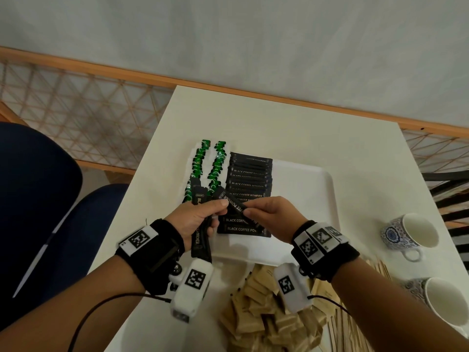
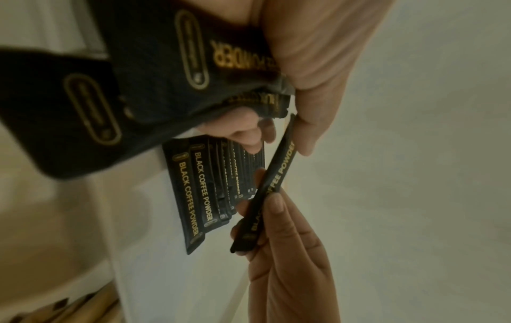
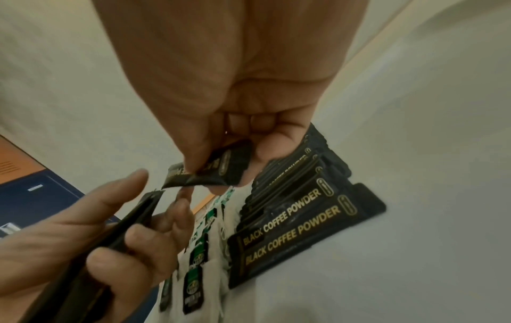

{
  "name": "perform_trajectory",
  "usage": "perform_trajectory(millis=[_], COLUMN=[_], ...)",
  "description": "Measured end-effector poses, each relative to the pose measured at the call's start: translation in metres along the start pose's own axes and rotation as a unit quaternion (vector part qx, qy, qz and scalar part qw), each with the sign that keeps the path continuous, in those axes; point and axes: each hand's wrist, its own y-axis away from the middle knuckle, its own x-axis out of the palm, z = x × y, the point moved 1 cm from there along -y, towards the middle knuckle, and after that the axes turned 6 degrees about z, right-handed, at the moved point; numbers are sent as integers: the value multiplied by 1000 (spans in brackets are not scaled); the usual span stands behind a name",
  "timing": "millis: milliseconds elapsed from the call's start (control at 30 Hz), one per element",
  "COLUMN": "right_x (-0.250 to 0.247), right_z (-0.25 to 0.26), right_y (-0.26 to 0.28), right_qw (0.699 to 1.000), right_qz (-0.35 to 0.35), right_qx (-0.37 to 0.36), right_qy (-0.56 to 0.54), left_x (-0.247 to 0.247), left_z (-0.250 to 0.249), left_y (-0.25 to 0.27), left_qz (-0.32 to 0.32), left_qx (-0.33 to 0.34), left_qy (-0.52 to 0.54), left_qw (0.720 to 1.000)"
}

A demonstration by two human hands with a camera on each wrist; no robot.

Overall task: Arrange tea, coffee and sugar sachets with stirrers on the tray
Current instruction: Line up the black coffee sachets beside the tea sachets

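Observation:
A white tray (image 1: 318,179) lies on the table. Two rows of green tea sachets (image 1: 203,163) run along its left side. Beside them is a column of overlapping black coffee sachets (image 1: 250,179) (image 2: 199,190) (image 3: 298,223). My left hand (image 1: 218,212) grips a bundle of black coffee sachets (image 1: 200,240) (image 2: 138,87) (image 3: 110,240) above the tray's near left corner. My right hand (image 1: 247,208) (image 3: 199,170) pinches one end of a single coffee sachet (image 1: 234,203) (image 2: 273,181) (image 3: 210,172). Its other end lies by my left thumb.
A heap of brown sugar sachets (image 1: 264,313) lies at the table's near edge, with wooden stirrers (image 1: 337,326) to its right. Two patterned cups (image 1: 408,235) (image 1: 446,301) stand at the right. A dark blue chair (image 1: 38,199) is left of the table.

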Motion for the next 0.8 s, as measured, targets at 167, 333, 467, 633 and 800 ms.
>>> perform_trajectory(millis=[167, 333, 467, 633, 800], right_x=[2, -1, 1, 1, -17], right_z=[3, 1, 5, 12, 0], right_y=[1, 1, -2, -1, 3], right_qw=[999, 999, 983, 976, 964], right_qz=[0, -31, -29, -34, -95], right_qx=[14, 26, 41, 14, -15], right_qy=[-36, 8, -179, -213, -249], left_x=[0, 0, 5, 5, -5], left_z=[2, 3, 7, 10, 9], left_y=[-6, -5, -2, -1, -5], left_qz=[-27, -14, 5, 10, -27], left_qx=[17, 9, -4, -1, 10], left_qy=[-19, -19, -59, -100, -152], left_qw=[999, 1000, 998, 995, 988])
